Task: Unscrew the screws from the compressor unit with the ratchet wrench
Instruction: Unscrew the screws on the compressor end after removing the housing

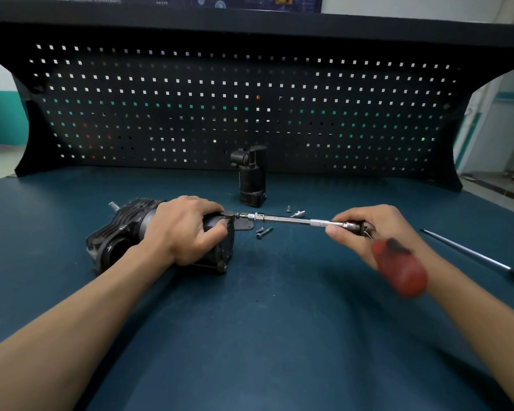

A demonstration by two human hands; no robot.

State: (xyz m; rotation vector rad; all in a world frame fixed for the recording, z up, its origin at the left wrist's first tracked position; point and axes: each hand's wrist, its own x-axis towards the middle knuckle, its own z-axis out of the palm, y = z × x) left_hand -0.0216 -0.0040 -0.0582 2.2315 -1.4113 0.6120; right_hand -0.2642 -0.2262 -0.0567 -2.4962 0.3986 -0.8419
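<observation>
L grip (187, 229) clamps compressor (122, 232) lying mid-bench (279, 321). R grip (377, 229) pinches wrench (294, 221) shaft, tip at unit's end. Several screws (263, 231) already out, loose beside it; prob. partway, at least one left.

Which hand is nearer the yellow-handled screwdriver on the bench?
Right. The right hand, gripping the ratchet wrench, is just left of the screwdriver tip; the left hand holds the compressor unit, farther left.
</observation>
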